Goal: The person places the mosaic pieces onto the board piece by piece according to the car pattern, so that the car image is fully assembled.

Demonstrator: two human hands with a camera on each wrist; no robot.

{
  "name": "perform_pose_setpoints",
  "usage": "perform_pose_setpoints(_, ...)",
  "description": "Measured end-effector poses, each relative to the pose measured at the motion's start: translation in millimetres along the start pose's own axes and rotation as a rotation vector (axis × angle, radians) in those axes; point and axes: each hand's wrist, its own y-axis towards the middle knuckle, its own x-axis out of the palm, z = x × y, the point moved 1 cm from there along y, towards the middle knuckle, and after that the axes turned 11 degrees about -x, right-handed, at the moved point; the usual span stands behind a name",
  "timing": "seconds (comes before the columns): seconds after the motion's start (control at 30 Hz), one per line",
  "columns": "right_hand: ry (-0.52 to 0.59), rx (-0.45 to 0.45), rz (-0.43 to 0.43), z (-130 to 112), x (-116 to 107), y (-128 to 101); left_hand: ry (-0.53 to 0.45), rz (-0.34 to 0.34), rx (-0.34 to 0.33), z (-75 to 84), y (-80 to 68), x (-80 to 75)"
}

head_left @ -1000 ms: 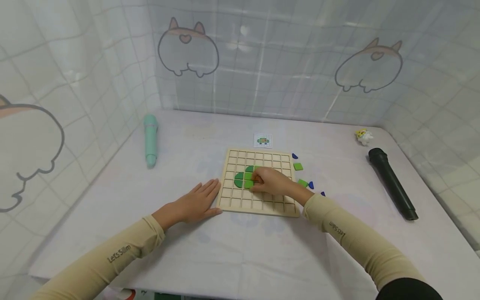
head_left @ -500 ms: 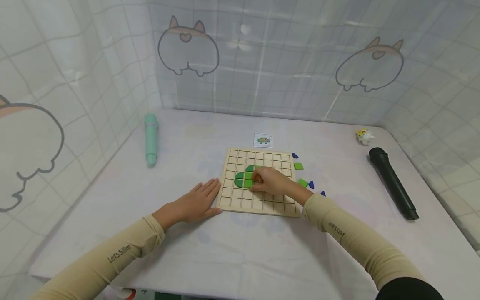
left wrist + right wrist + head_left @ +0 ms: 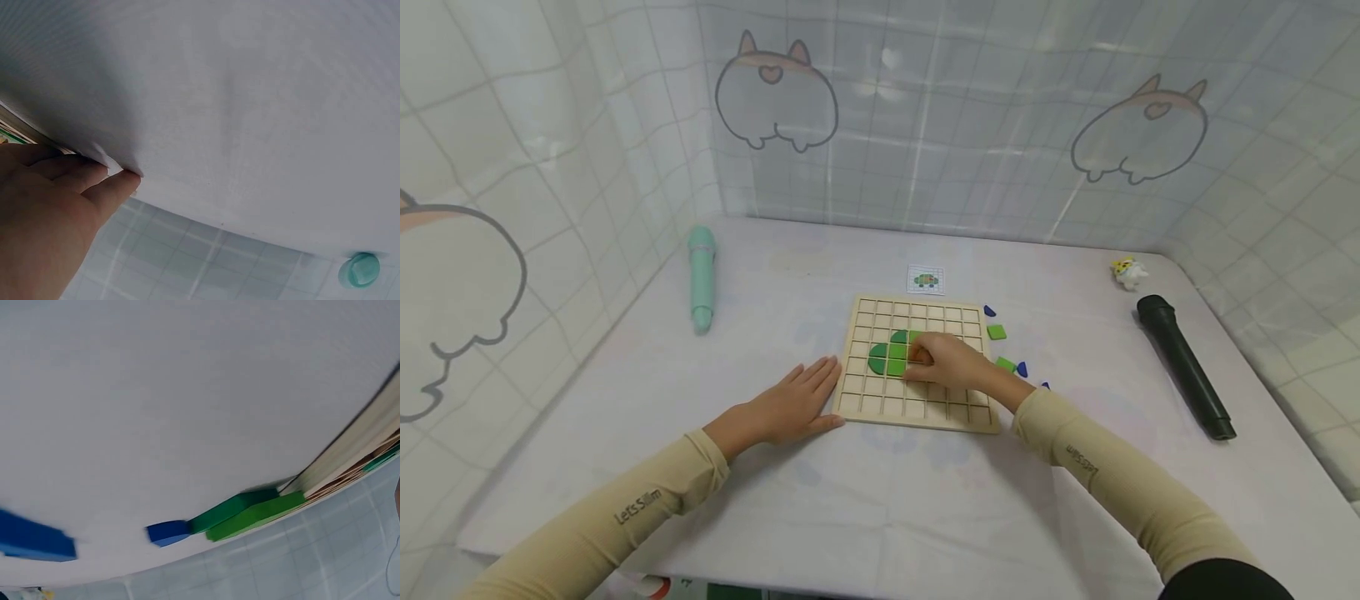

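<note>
A wooden grid board (image 3: 917, 410) lies on the table. Dark green rounded pieces (image 3: 877, 358) and light green square tiles (image 3: 897, 367) sit in its cells. Straight-fingered, my left hand (image 3: 786, 407) rests flat on the cloth, fingertips and thumb at the board's left edge. My right hand (image 3: 951, 363) is over the middle of the board, fingers bent, tips beside the green squares. Whether a tile is between those fingertips is hidden. Right of the board lie loose green tiles (image 3: 996, 332) and small blue pieces (image 3: 1022, 369), seen close as a blue piece (image 3: 167, 532) in the right wrist view.
Behind the board is a small picture card (image 3: 926, 281) with a green pattern. A mint-green microphone-shaped object (image 3: 702, 283) lies at left, a black one (image 3: 1185, 367) at right. A small white and yellow figurine (image 3: 1127, 272) stands at the back right. Patterned curtains surround the table.
My right hand has shifted slightly to the right, uncovering more of the light green squares. My left hand has stayed in place at the board's edge.
</note>
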Motion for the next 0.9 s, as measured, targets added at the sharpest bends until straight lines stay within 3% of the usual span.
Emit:
perform_pose_setpoints(0.23,-0.028,0.019,0.058,22,-17,-17,0.000,-0.005,-0.004,-1.9,0.5,1.5)
perform_pose_setpoints(0.6,-0.108,0.186,0.134,70,-50,-56,-0.005,-0.026,-0.014,-2.7,0.5,3.5)
perform_pose_setpoints(0.9,-0.094,0.239,0.084,98,-51,-72,-0.013,-0.032,-0.014,-1.1,-0.4,3.0)
